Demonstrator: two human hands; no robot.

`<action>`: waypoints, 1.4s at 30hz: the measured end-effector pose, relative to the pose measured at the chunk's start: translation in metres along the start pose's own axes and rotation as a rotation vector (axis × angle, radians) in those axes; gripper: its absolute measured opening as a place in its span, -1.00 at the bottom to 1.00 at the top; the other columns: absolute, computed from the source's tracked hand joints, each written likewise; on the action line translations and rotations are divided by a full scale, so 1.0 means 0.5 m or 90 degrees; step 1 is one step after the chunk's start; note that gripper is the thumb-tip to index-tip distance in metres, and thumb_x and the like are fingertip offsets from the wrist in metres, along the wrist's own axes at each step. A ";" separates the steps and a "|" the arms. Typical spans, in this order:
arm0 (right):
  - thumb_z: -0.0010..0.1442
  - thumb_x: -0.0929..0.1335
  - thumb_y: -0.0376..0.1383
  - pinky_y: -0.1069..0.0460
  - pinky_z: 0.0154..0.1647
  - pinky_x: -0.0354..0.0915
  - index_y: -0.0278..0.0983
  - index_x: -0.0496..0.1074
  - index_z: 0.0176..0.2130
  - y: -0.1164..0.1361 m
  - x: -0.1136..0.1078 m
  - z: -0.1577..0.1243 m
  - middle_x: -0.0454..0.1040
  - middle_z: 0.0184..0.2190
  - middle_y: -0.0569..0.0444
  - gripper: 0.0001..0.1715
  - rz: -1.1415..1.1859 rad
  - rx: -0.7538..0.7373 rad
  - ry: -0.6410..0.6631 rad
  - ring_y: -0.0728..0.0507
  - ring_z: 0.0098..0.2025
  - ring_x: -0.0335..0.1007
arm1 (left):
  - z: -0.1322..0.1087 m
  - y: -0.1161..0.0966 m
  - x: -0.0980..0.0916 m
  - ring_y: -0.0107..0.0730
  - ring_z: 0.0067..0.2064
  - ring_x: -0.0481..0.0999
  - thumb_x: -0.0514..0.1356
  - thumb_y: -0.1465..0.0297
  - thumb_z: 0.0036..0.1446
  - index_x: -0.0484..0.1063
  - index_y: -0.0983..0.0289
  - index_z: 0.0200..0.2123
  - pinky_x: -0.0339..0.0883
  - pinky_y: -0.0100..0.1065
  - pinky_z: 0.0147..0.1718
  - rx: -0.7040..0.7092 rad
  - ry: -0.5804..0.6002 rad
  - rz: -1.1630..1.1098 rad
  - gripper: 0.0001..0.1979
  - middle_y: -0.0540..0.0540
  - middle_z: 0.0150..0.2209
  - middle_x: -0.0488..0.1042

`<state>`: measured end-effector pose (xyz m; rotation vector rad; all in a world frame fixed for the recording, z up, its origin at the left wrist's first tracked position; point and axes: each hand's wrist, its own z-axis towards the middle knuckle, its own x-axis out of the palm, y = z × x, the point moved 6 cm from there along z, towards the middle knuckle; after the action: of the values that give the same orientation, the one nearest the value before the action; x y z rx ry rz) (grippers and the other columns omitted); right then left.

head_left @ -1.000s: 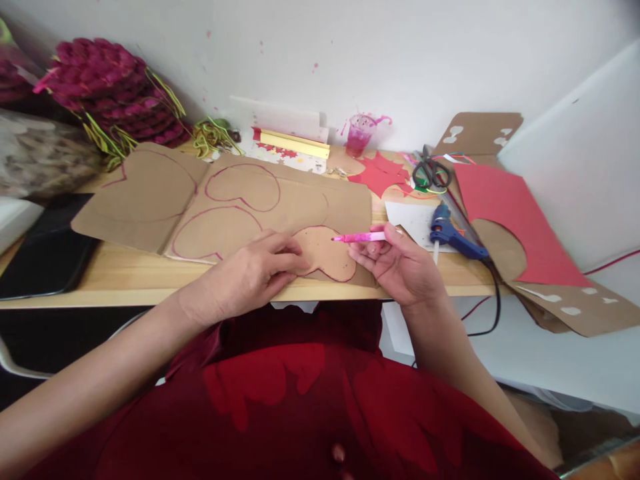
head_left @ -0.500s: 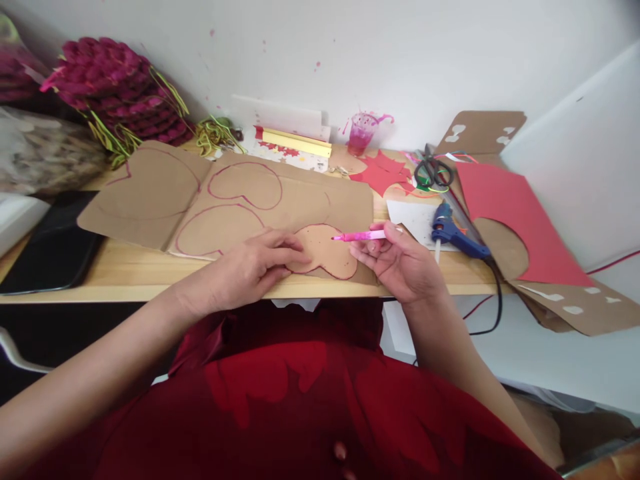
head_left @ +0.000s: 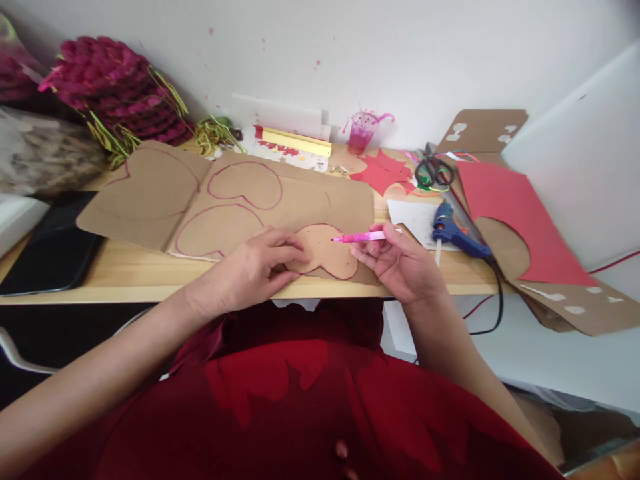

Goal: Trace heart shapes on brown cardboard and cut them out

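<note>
A large brown cardboard sheet (head_left: 280, 200) lies on the wooden desk (head_left: 125, 273), with several curved shapes outlined in pink on it. My left hand (head_left: 250, 270) rests on a small cardboard cut-out template (head_left: 327, 250) near the desk's front edge, fingers pressing its left side. My right hand (head_left: 400, 263) holds a pink marker (head_left: 363, 236) level, its tip pointing left just above the template's top right edge.
A blue glue gun (head_left: 453, 230) with a black cord lies right of my right hand, on white paper (head_left: 413, 217). Scissors (head_left: 433, 170), red paper scraps (head_left: 383, 173), a pink cup (head_left: 363, 132), red card on cardboard (head_left: 505, 207), dark red flowers (head_left: 110, 87), and a black tablet (head_left: 50, 250) surround the sheet.
Almost nothing has changed. My left-hand fingers shifted slightly on the template, and the marker stays at the same spot.
</note>
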<state>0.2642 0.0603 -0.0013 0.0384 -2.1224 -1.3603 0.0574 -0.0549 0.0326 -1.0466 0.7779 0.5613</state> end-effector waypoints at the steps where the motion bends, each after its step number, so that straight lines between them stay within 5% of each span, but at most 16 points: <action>1: 0.22 0.49 -0.17 -0.15 0.14 0.46 -0.21 0.55 -0.26 0.000 0.000 0.000 0.40 -0.51 0.21 -0.84 -0.002 0.000 0.001 -0.02 -0.40 0.42 | 0.000 -0.002 0.000 -0.23 0.02 0.56 0.17 0.35 0.37 0.62 0.21 -0.03 0.46 -0.19 0.05 0.000 -0.002 0.003 -0.76 0.20 0.03 0.55; 15: 0.20 0.51 -0.16 -0.14 0.13 0.48 -0.22 0.56 -0.25 -0.002 0.000 0.002 0.43 -0.51 0.21 -0.81 0.006 -0.001 0.016 -0.01 -0.39 0.43 | 0.000 -0.008 0.005 -0.22 0.00 0.55 0.15 0.41 0.34 0.63 0.21 -0.05 0.43 -0.23 0.02 0.006 0.002 0.018 -0.75 0.19 0.01 0.54; 24: 0.21 0.50 -0.16 -0.11 0.09 0.49 -0.23 0.57 -0.26 -0.006 0.001 0.003 0.44 -0.52 0.21 -0.81 0.028 0.000 0.031 0.00 -0.38 0.43 | 0.022 0.006 0.006 -0.26 -0.05 0.56 0.14 0.26 0.43 0.63 0.13 -0.14 0.26 -0.22 -0.03 0.034 0.033 0.095 -0.76 0.07 -0.08 0.60; 33: 0.18 0.53 -0.14 -0.14 0.14 0.46 -0.21 0.56 -0.27 -0.001 0.000 -0.001 0.42 -0.53 0.21 -0.79 0.044 -0.005 0.021 -0.04 -0.36 0.46 | 0.037 -0.013 0.028 -0.21 0.09 0.48 0.08 0.40 0.46 0.46 -0.10 0.21 0.19 -0.15 0.06 0.007 0.172 0.241 -0.61 0.04 0.03 0.53; 38: 0.15 0.53 -0.13 -0.09 0.02 0.50 -0.21 0.57 -0.26 0.029 -0.006 -0.006 0.41 -0.53 0.20 -0.77 0.043 -0.034 -0.011 -0.04 -0.37 0.45 | 0.038 -0.039 0.039 -0.15 0.29 0.35 0.02 0.61 0.36 0.39 0.14 0.29 0.28 -0.15 0.19 0.012 0.188 0.235 -0.48 0.16 0.31 0.36; 42: 0.15 0.54 -0.10 -0.04 -0.07 0.49 -0.18 0.57 -0.28 0.075 0.001 -0.012 0.37 -0.53 0.21 -0.77 -0.019 -0.074 -0.027 -0.03 -0.38 0.40 | 0.049 -0.061 0.055 -0.17 0.28 0.37 0.00 0.69 0.28 0.41 0.33 0.25 0.38 -0.22 0.16 0.014 0.201 0.261 -0.47 0.23 0.27 0.42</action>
<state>0.2777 0.0729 0.0322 -0.0062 -2.0815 -1.5112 0.1040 -0.0436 0.0344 -0.9705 1.2918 0.7414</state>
